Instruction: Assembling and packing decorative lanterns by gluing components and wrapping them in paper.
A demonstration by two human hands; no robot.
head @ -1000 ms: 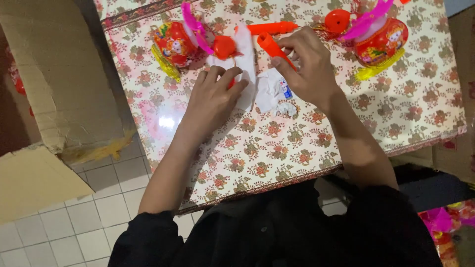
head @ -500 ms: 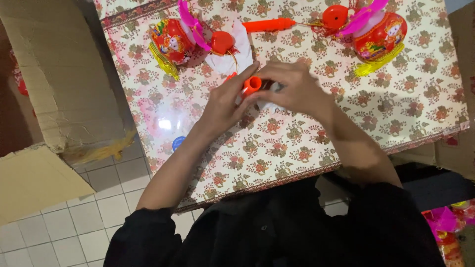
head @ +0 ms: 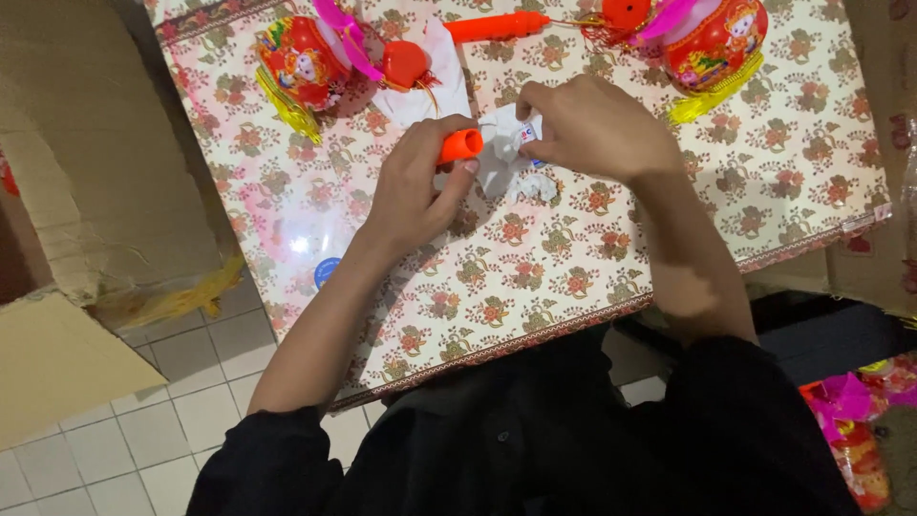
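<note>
**Mia:** What did the left hand (head: pixel 411 186) have?

**Ben:** It had a short orange tube (head: pixel 460 146). The fingers were curled round it, so the grip was closed on the tube. The open end pointed toward the other hand.

**Mia:** And the right hand (head: pixel 597 129)?

**Ben:** Its grip was pinched narrow on a crumpled white plastic bag (head: pixel 509 158). The bag lay on the counter (head: pixel 764 182) just beside the tube, almost touching it. I think the hand held the bag down so it would not slide.

**Mia:** Why were the hands so close?

**Ben:** It looked like the 2 things belonged together, so both hands met in the middle of the counter, right in front of the person.

**Mia:** What else was there?

**Ben:** The counter had a cloth with flowers on it. At the far left sat a red lantern toy (head: pixel 301 62) with yellow tassels and a pink ribbon. At the far right sat a second red lantern toy (head: pixel 716 43), much the same. Between them lay a long orange stick (head: pixel 497 26) and a small red heart piece (head: pixel 404 62) on some white plastic. They were all pushed to the far edge, maybe to leave room for the hands.

**Mia:** Anything near the person?

**Ben:** A small blue cap (head: pixel 327 271) lay near the left arm. A cardboard box (head: pixel 76 143) stood on the tiled floor (head: pixel 143 430) to the left.
</note>
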